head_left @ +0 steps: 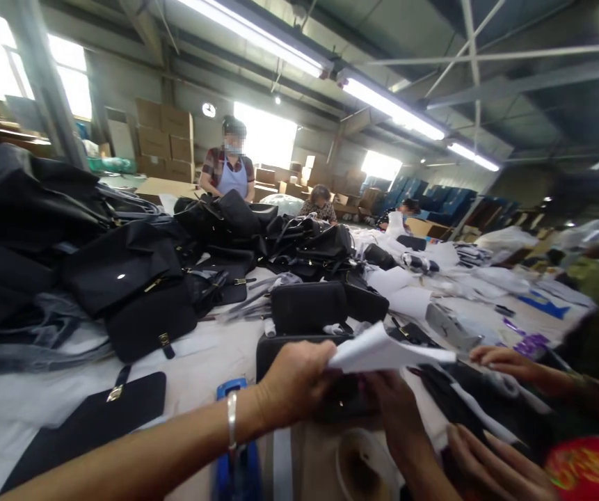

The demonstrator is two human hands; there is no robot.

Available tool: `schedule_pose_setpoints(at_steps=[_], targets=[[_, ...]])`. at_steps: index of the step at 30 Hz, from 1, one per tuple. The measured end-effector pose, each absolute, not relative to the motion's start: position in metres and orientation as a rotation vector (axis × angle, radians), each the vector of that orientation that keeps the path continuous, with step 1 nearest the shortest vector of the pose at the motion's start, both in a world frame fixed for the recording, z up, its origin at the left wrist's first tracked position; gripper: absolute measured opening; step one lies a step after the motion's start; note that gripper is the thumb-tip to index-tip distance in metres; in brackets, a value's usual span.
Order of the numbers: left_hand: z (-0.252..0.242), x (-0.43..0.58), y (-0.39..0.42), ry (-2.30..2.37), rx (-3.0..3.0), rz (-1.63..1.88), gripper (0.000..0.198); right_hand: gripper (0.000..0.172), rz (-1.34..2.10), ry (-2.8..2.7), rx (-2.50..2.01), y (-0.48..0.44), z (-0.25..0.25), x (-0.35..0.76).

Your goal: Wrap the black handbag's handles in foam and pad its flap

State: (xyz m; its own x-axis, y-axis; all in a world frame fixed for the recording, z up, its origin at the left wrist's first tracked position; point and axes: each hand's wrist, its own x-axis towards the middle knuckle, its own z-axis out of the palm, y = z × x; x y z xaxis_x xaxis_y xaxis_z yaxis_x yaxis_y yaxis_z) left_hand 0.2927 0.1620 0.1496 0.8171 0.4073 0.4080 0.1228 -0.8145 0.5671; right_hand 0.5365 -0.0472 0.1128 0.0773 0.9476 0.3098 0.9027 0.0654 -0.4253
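My left hand (299,376), with a silver bracelet at the wrist, is closed on the near edge of a sheet of white paper (382,351). The sheet bends upward in the middle. My right hand (396,400) reaches in beneath the paper, and its fingers are hidden and blurred there. Under both hands is a dark bag (341,400) with a small shiny spot, partly covered by the paper. Just beyond stands a black boxy bag (308,306). Left of my wrist, a blue tool or dispenser (236,459) lies on the table.
A co-worker's hands (508,365) are close on the right, near black pieces and white wrapping. A roll of tape (364,463) lies in front. Black bags (147,278) pile up at left. A person in an apron (230,170) stands across the table (226,348).
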Motion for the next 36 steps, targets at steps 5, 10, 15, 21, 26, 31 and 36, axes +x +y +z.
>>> schedule_pose_setpoints(at_steps=[5,10,15,21,26,31,36], targets=[[0.191,0.22,0.251,0.806,2.705,1.226,0.019,0.032,-0.027,-1.852,-1.935,0.043,0.116,0.486],[0.146,0.168,0.308,0.876,3.176,0.918,0.014,0.039,-0.096,-2.011,-2.057,0.138,0.121,0.438],[0.057,0.146,0.313,0.816,3.274,0.504,0.02,0.032,0.124,-2.215,-2.045,0.17,0.103,0.434],[-0.008,0.147,0.308,0.616,3.265,0.156,0.015,0.005,0.269,-2.152,-2.097,0.181,0.105,0.446],[-0.02,0.154,0.311,0.477,3.223,0.064,0.016,0.012,0.398,-1.996,-2.126,0.189,0.125,0.469],[-0.022,0.174,0.305,0.294,3.179,0.071,0.033,0.016,0.373,-1.922,-2.142,0.192,0.137,0.477],[-0.029,0.192,0.298,0.19,3.062,0.065,0.038,0.011,0.206,-1.964,-2.189,0.195,0.11,0.446]])
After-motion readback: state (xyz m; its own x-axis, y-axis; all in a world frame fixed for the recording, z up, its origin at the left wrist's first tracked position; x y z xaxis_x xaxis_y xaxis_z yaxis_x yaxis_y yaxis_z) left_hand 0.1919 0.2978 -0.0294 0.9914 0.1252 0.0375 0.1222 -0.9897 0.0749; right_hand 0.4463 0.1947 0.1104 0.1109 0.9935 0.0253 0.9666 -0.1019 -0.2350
